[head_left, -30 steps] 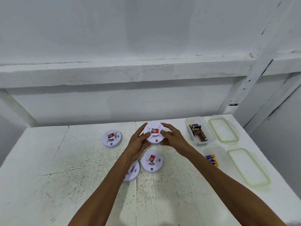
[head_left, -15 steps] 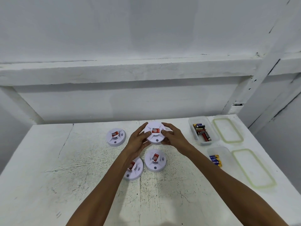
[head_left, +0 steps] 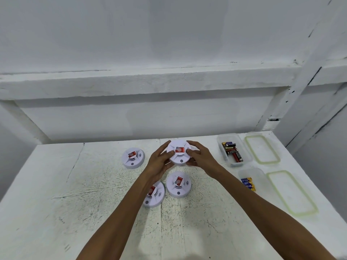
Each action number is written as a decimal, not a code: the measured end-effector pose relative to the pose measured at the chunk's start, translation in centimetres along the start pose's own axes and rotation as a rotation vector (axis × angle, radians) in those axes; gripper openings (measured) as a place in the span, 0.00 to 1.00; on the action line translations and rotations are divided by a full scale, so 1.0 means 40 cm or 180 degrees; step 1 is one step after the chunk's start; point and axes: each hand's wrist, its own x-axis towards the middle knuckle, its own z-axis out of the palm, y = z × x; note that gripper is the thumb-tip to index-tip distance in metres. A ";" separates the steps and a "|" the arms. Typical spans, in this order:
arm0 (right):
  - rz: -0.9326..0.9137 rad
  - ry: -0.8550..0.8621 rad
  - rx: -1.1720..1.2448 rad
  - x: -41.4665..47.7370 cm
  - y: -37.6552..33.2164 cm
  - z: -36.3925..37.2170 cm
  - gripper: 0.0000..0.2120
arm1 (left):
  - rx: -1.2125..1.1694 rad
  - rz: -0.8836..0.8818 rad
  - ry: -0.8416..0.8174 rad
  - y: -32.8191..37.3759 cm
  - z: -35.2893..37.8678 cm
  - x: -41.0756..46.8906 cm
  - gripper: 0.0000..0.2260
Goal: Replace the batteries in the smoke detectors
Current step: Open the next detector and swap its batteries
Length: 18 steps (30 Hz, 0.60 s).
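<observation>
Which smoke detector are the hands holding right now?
The far middle detector, gripped at its rim by the left hand and right hand; the other three lie unheld.

Both bare forearms are reaching up from the bottom edge toward the centre of the frame, converging there. The left hand (head_left: pixel 158 163) is curling its fingers round the left side of a detector (head_left: pixel 179 156), while the right hand (head_left: pixel 203 158) is gripping its right side, thumb lying on top.

The left arm (head_left: pixel 120 212) and right arm (head_left: pixel 262 209) show bare from the frame's lower edge up to the left hand (head_left: pixel 159 162) and right hand (head_left: pixel 201 158), equally uncovered.
</observation>
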 end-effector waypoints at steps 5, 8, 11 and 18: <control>0.0008 0.0049 -0.0053 0.017 0.010 0.012 0.16 | 0.0123 -0.0009 0.0266 0.002 -0.007 0.004 0.17; 0.0096 0.0259 -0.0219 0.039 0.008 0.050 0.14 | 0.0342 0.0074 0.0456 0.013 -0.035 0.005 0.17; 0.0134 0.0556 -0.0530 0.061 0.011 0.089 0.14 | 0.0529 0.0192 0.0702 0.015 -0.059 0.012 0.16; 0.0177 0.0638 -0.0708 0.118 0.027 0.204 0.14 | 0.1287 0.0331 0.1200 0.035 -0.140 0.036 0.10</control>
